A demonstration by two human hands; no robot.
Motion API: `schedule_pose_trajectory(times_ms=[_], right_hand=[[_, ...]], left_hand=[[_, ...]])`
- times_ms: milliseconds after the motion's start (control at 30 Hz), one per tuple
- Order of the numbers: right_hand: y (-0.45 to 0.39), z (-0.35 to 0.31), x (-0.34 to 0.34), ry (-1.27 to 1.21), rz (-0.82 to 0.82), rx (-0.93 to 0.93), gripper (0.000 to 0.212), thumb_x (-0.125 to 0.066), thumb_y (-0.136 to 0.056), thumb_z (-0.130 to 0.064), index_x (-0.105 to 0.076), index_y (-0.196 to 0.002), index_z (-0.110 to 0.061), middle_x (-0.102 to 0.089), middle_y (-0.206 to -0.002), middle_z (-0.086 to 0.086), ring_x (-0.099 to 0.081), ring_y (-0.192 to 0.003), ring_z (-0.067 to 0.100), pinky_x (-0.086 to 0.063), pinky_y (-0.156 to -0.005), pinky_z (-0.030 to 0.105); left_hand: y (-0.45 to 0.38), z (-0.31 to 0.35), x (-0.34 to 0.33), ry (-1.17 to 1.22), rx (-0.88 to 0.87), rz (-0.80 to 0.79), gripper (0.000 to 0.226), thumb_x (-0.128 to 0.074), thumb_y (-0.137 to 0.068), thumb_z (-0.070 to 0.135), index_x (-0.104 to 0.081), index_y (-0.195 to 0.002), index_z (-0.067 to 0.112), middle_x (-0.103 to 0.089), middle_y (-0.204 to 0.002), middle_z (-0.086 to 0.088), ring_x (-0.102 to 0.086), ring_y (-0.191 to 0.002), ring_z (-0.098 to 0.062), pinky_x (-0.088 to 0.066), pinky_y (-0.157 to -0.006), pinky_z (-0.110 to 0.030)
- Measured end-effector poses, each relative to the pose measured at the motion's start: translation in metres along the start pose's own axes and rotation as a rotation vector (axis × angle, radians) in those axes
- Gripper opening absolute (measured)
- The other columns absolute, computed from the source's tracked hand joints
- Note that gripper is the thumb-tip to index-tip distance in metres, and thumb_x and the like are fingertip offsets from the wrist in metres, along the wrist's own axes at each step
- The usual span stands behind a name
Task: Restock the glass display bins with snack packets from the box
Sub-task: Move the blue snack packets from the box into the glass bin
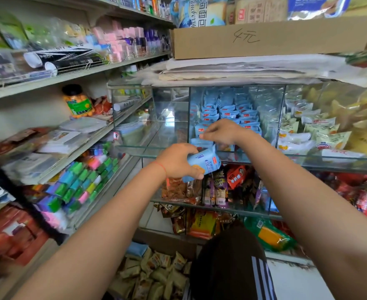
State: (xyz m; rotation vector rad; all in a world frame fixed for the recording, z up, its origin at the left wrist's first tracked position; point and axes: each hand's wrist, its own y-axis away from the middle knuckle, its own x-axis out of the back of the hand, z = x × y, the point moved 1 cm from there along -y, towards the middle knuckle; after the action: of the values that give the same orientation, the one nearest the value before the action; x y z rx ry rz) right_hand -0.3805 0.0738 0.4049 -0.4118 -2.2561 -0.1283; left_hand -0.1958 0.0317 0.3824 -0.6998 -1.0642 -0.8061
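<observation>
Head view: the left hand (176,160) is gripping a blue packet (203,163), long axis pointing up-right toward the glass bin (234,118) just beyond. The right hand (220,132), nearer, is reaching inside, fingers curled, seemingly pinching a packet there.

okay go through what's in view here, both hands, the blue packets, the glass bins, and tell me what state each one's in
left hand: grips a blue packet, below the bin's front edge
right hand: fingers curled on blue packets at the bin front
middle glass bin: open-fronted, stacked with blue packets
left glass bin: looks empty
right glass bin: filled with pale packets
</observation>
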Motion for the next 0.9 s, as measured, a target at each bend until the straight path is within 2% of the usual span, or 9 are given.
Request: schedule_pose_trajectory(times_ms=[133,200,267,333,400,500,567,700,900], right_hand=[[0.017,-0.01,0.026,-0.4,0.159,-0.009,0.028,-0.054,-0.095,-0.042,-0.071,-0.087,-0.022,-0.068,-0.093,-0.003,-0.062,-0.074,0.011,-0.054,-0.071,0.029],[0.028,-0.013,0.035,-0.578,0.1,-0.006,0.033,-0.05,-0.095,-0.048,-0.069,-0.091,-0.022,-0.069,-0.089,-0.002,-0.063,-0.073,0.01,-0.053,-0.066,0.027],[0.038,-0.011,0.039,-0.626,-0.047,0.017,0.03,-0.058,-0.091,-0.048,-0.067,-0.1,-0.021,-0.072,-0.094,0.0,-0.067,-0.077,0.012,-0.055,-0.064,0.027],[0.043,-0.004,0.039,-0.535,-0.1,0.053,0.026,-0.071,-0.085,-0.036,-0.066,-0.104,-0.02,-0.073,-0.1,0.004,-0.068,-0.083,0.016,-0.055,-0.064,0.028],[0.044,0.002,0.042,-0.455,0.034,0.066,0.035,-0.078,-0.079,-0.029,-0.065,-0.107,-0.013,-0.072,-0.097,0.009,-0.067,-0.083,0.018,-0.054,-0.061,0.03],[0.045,0.007,0.051,-0.403,0.313,0.055,0.039,-0.081,-0.076,-0.027,-0.059,-0.105,-0.013,-0.067,-0.082,-0.002,-0.064,-0.068,0.012,-0.051,-0.05,0.021],[0.043,0.012,0.054,-0.28,0.376,0.075,0.045,-0.083,-0.075,-0.025,-0.056,-0.111,-0.016,-0.064,-0.083,-0.004,-0.061,-0.064,0.008,-0.05,-0.052,0.019],[0.037,0.024,0.041,0.057,0.287,0.111,0.054,-0.08,-0.077,-0.029,-0.057,-0.124,-0.016,-0.062,-0.112,0.005,-0.061,-0.098,0.02,-0.048,-0.085,0.029],[0.031,0.025,0.031,0.258,0.166,0.135,0.04,-0.07,-0.087,-0.026,-0.056,-0.124,-0.024,-0.06,-0.119,0.006,-0.06,-0.103,0.023,-0.049,-0.083,0.032]], left_hand=[[-0.001,0.013,0.008,0.335,0.027,0.075,0.043,-0.083,-0.074,0.029,-0.062,-0.108,0.013,-0.064,-0.104,-0.006,-0.062,-0.092,-0.022,-0.05,-0.077,-0.031],[-0.004,0.027,0.012,0.695,0.087,0.178,0.04,-0.078,-0.081,0.025,-0.059,-0.113,0.014,-0.068,-0.104,-0.006,-0.067,-0.082,-0.02,-0.055,-0.066,-0.028],[-0.01,0.039,0.012,0.833,0.158,0.216,0.04,-0.073,-0.085,0.033,-0.057,-0.117,0.016,-0.071,-0.105,-0.005,-0.069,-0.072,-0.019,-0.055,-0.057,-0.027],[-0.019,0.045,0.008,0.768,0.16,0.246,0.039,-0.071,-0.085,0.038,-0.058,-0.115,0.017,-0.071,-0.1,-0.004,-0.066,-0.071,-0.017,-0.051,-0.055,-0.023],[-0.026,0.049,0.004,0.629,0.111,0.317,0.036,-0.072,-0.084,0.037,-0.061,-0.112,0.016,-0.067,-0.1,0.0,-0.061,-0.081,-0.014,-0.046,-0.06,-0.019],[-0.03,0.048,-0.003,0.221,0.024,0.337,0.052,-0.07,-0.086,0.034,-0.053,-0.131,0.014,-0.059,-0.121,-0.002,-0.054,-0.111,-0.018,-0.041,-0.087,-0.024],[-0.031,0.044,-0.011,0.048,0.015,0.27,0.062,-0.066,-0.087,0.034,-0.042,-0.14,0.012,-0.051,-0.136,-0.01,-0.046,-0.126,-0.027,-0.037,-0.102,-0.033],[-0.034,0.037,-0.03,-0.103,0.021,0.135,0.068,-0.057,-0.092,0.042,-0.033,-0.146,0.011,-0.04,-0.147,-0.012,-0.032,-0.137,-0.028,-0.029,-0.113,-0.037],[-0.036,0.038,-0.028,-0.097,0.003,0.123,0.061,-0.056,-0.093,0.035,-0.035,-0.144,0.009,-0.039,-0.146,-0.011,-0.029,-0.138,-0.025,-0.025,-0.112,-0.033]])
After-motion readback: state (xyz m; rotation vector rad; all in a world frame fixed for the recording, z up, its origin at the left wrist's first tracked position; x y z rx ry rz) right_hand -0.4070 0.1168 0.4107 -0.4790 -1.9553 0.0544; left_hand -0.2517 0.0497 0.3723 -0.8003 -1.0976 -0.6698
